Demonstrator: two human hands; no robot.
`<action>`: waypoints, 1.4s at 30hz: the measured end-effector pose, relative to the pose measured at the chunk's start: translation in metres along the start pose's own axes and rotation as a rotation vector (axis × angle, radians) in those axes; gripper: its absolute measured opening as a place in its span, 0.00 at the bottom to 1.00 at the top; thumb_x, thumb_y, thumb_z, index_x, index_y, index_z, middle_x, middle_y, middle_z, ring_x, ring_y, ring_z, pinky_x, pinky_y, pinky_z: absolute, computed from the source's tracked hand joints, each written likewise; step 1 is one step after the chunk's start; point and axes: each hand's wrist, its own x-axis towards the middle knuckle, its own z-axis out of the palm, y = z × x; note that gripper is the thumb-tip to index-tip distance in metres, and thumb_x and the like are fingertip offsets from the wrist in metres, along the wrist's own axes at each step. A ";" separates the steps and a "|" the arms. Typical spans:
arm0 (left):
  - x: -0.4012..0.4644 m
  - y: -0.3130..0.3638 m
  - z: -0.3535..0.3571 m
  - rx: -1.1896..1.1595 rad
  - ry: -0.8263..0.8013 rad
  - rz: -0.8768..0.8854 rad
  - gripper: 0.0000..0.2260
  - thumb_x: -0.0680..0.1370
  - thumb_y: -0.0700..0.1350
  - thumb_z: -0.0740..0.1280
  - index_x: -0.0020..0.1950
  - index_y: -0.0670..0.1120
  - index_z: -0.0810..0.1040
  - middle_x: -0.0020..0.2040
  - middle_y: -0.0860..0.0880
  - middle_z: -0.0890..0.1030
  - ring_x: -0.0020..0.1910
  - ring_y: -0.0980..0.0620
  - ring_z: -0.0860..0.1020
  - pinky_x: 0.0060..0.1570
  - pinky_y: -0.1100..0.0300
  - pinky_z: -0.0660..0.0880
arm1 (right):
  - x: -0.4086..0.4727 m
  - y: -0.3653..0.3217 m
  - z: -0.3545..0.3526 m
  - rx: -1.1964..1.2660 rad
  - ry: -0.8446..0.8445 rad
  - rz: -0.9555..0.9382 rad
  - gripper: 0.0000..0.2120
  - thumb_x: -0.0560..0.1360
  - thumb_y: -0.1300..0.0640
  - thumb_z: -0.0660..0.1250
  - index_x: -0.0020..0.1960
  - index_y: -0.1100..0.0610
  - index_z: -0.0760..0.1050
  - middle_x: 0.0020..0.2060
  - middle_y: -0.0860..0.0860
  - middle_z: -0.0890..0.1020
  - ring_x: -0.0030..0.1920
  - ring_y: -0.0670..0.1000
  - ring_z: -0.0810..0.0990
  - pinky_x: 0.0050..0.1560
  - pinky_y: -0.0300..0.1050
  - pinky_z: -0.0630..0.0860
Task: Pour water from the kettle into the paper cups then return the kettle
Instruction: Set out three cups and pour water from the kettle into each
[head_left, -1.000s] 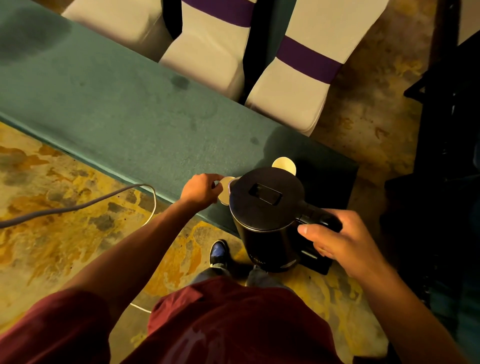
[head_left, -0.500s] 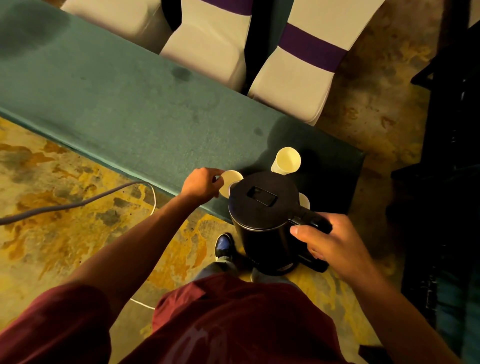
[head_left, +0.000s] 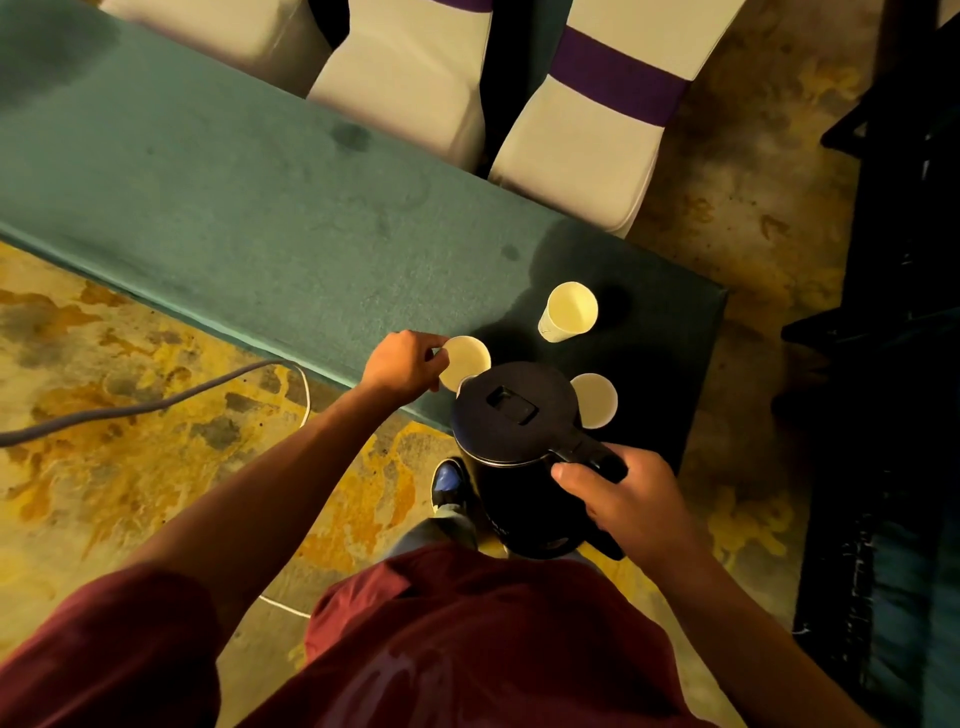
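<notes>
Three paper cups crowd the table's right end, the kettle hanging over two of them. The green top lies bare leftward; covered chairs line its far edge.

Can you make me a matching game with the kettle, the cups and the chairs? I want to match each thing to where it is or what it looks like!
Things:
1. kettle
2. cup by the left hand
3. far cup
4. chair covers

Clues:
A. white with a purple band
B. black, held by its handle in the right hand
C. standing alone on the green table, nobody touching it
D. pinched at its side by the left hand

Pairs: 1-B, 2-D, 3-C, 4-A
</notes>
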 end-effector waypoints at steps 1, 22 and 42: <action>0.000 0.000 0.000 -0.001 0.001 -0.003 0.14 0.78 0.45 0.64 0.59 0.52 0.84 0.29 0.51 0.84 0.30 0.57 0.81 0.35 0.62 0.76 | 0.001 0.001 0.000 -0.006 0.004 0.000 0.24 0.77 0.63 0.73 0.26 0.46 0.74 0.20 0.42 0.73 0.23 0.39 0.72 0.27 0.32 0.67; -0.001 0.001 0.000 -0.028 -0.016 -0.025 0.14 0.77 0.44 0.64 0.59 0.53 0.84 0.30 0.51 0.84 0.28 0.64 0.77 0.36 0.60 0.76 | 0.010 0.007 0.007 -0.010 -0.013 0.103 0.16 0.67 0.43 0.70 0.25 0.47 0.71 0.21 0.43 0.70 0.22 0.42 0.70 0.32 0.46 0.68; 0.001 -0.003 0.000 -0.067 -0.011 -0.015 0.13 0.79 0.44 0.64 0.60 0.50 0.84 0.29 0.52 0.83 0.29 0.61 0.80 0.37 0.60 0.78 | 0.021 0.010 0.011 -0.033 -0.028 0.157 0.16 0.64 0.39 0.71 0.27 0.48 0.74 0.22 0.45 0.72 0.24 0.46 0.72 0.33 0.48 0.70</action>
